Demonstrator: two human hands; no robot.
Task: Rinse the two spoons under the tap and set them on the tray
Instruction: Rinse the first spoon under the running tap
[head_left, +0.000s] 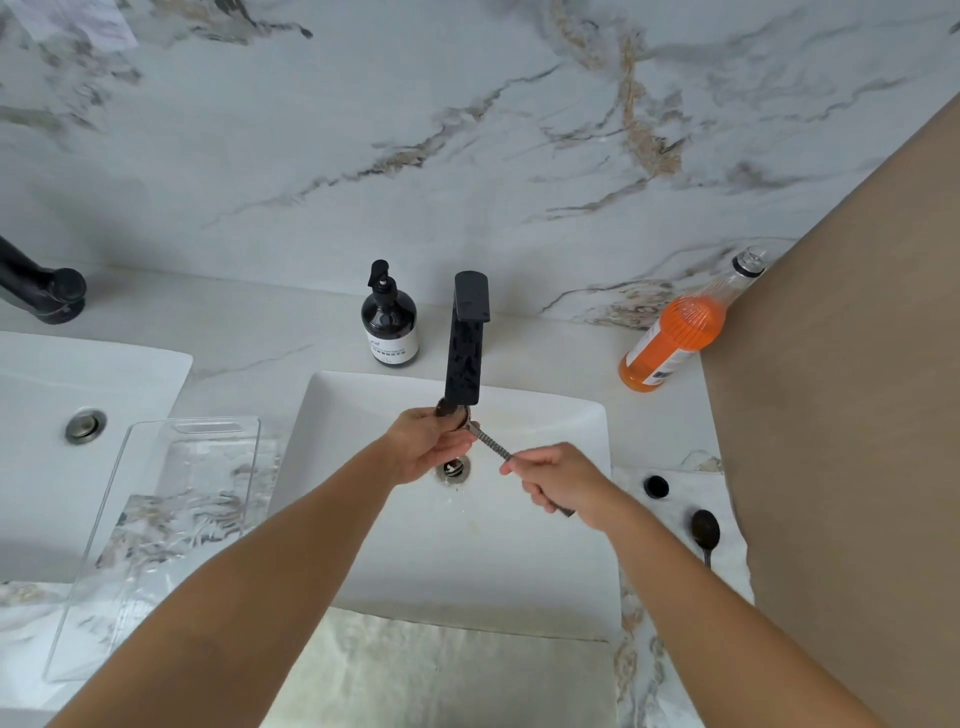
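A dark spoon with a ribbed handle (491, 443) is held over the white sink (545, 545), its bowl right under the spout of the black tap (466, 343). My right hand (558, 480) grips the handle's end. My left hand (428, 441) wraps its fingers around the spoon's bowl. A second dark spoon (705, 530) lies on the counter to the right of the sink. The clear tray (171, 525) sits left of the sink with nothing on it.
A dark soap pump bottle (389, 322) stands behind the sink, left of the tap. An orange bottle (675, 332) leans at the back right by a tan wall. A small black cap (656, 487) lies near the second spoon. Another basin (52, 441) is far left.
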